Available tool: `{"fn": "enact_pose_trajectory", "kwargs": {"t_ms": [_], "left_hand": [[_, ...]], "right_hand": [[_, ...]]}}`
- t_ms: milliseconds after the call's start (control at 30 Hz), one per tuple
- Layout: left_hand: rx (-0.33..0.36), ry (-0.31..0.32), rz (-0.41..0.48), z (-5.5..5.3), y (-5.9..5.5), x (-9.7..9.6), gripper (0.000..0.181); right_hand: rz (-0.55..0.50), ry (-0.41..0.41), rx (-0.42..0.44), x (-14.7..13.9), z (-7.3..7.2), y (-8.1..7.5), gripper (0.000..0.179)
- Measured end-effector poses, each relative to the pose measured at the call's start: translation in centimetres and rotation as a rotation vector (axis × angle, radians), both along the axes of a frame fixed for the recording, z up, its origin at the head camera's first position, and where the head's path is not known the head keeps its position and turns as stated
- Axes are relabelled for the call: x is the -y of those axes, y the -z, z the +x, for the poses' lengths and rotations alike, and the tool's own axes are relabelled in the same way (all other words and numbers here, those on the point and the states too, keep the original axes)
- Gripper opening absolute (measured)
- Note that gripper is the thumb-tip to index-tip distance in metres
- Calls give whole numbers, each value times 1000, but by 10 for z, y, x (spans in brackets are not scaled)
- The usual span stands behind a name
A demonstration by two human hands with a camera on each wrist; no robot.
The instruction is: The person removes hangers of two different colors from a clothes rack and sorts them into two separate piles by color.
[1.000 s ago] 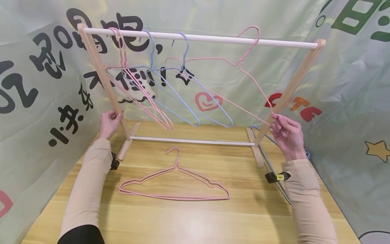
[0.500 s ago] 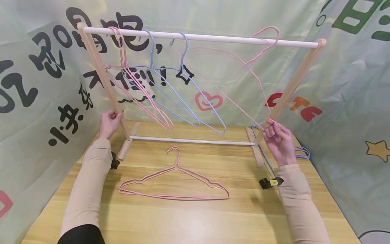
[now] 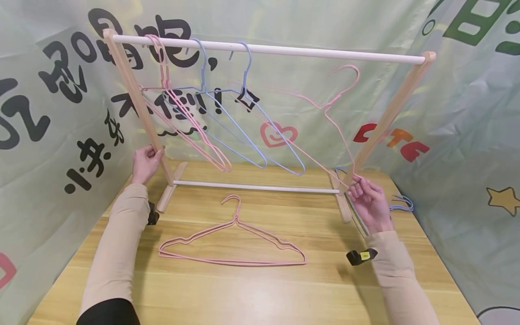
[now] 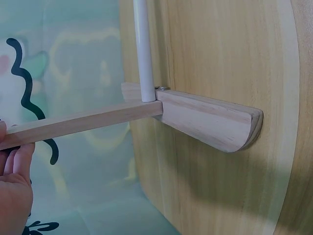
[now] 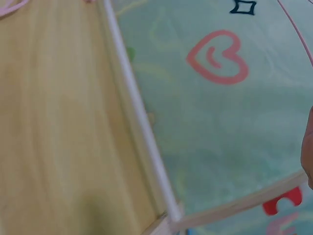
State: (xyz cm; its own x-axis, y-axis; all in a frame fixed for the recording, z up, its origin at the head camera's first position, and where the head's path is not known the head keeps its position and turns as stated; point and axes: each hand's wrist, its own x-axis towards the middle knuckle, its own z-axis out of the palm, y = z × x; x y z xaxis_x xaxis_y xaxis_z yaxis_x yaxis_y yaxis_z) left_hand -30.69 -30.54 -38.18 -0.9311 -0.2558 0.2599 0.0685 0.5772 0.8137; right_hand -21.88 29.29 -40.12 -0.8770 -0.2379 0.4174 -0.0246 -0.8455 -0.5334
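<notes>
Pink hanger [image 3: 327, 106]: it's up in the air near the right end of the rack [image 3: 268, 49], and you pinch its bottom corner with the fingers and thumb of your right hand [image 3: 370, 203]. Its hook is tipped to one side and shows just below the top bar [image 3: 300, 51], apart from it. Your left hand [image 3: 145, 166] grips the left post [image 3: 132, 85] of the rack, low down.

On the top bar, two pink hangers [image 3: 165, 84] hang close together near the left end. Two blue hangers [image 3: 203, 72] hang next to them, toward the middle. Down low, a white bottom bar [image 3: 256, 187] joins the two feet of the rack.

On the tabletop [image 3: 260, 293], in front of the rack, more pink wire [image 3: 236, 219] lies flat in a hanger shape; you can't tell if it is one or two stacked. Some blue wire [image 3: 402, 209] lies behind your right hand, partly hidden. A pale green cloth [image 3: 455, 99] with big letters and pictures stands all around.
</notes>
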Motion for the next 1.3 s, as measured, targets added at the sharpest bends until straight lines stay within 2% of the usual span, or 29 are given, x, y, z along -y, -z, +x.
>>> {"fn": "enact_pose_trajectory", "kwargs": {"t_ms": [200,333,500,667,800,933,1033,1300], "left_hand": [[0,9,16,0,-1,-1,39],[1,5,20,0,-1,-1,39],[-10,4,15,-1,0,-1,38],[-1,13,20,-1,0,-1,39],[11,11,23,0,-1,-1,40],[23,14,29,-1,-2,-1,41],[26,12,31,-1,-2,-1,42],[16,6,12,-1,-1,-1,41]], "right_hand": [[78,54,67,-8,13,23,42],[124,43,105,-14,23,35,45],[158,-64,131,-20,35,49,52],[272,-257,192,-18,45,58,53],[343,-398,213,-6,50,64,49],[346,-499,253,12,51,73,47],[346,-551,295,25,53,79,45],[418,-555,413,55,58,83,46]]}}
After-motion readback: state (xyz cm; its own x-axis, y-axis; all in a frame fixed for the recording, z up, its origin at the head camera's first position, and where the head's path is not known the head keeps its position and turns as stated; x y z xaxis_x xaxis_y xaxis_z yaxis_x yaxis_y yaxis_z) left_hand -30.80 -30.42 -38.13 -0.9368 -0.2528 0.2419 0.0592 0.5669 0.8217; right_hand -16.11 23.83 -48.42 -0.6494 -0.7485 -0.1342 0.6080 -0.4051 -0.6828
